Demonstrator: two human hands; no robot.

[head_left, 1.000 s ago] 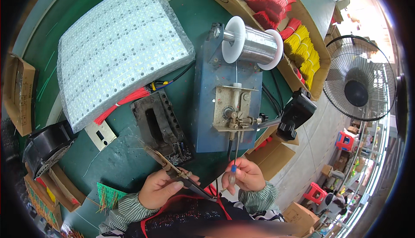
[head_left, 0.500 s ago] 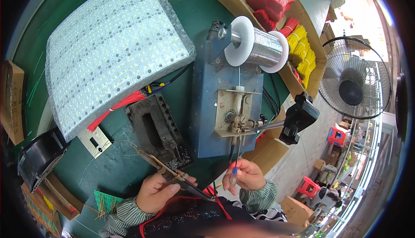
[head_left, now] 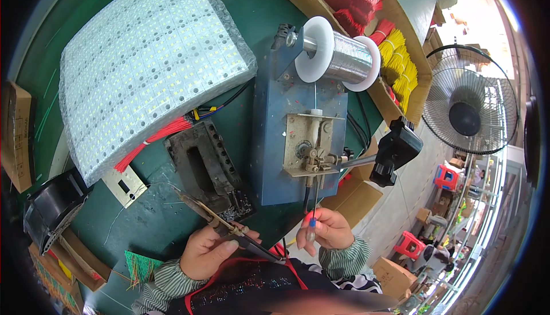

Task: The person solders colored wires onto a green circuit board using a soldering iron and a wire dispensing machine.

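My left hand [head_left: 205,254] is closed around a long tool [head_left: 197,206] with two slim brownish arms tapering to a point and a black handle. The tip points up and left, near a cream metal plate [head_left: 125,186]. My right hand [head_left: 332,232] pinches the end of a thin dark rod with a blue collar [head_left: 312,223] and a clear tip. That rod hangs from the metal bracket [head_left: 309,134] of a blue wire-feeding machine [head_left: 270,160]. A spool of silvery wire [head_left: 349,57] sits on top, its strand running down into the bracket.
A bubble-wrapped stack of white LED boards [head_left: 154,57] lies at the far left, beside red wires [head_left: 152,140]. A blackened slotted metal block [head_left: 197,160] stands between stack and machine. A cardboard tray [head_left: 421,94] holds red and yellow wire bundles. A fan [head_left: 465,119] is at right.
The whole view has shifted very slightly. Both hands keep their holds, with almost no movement of the tool or the rod.
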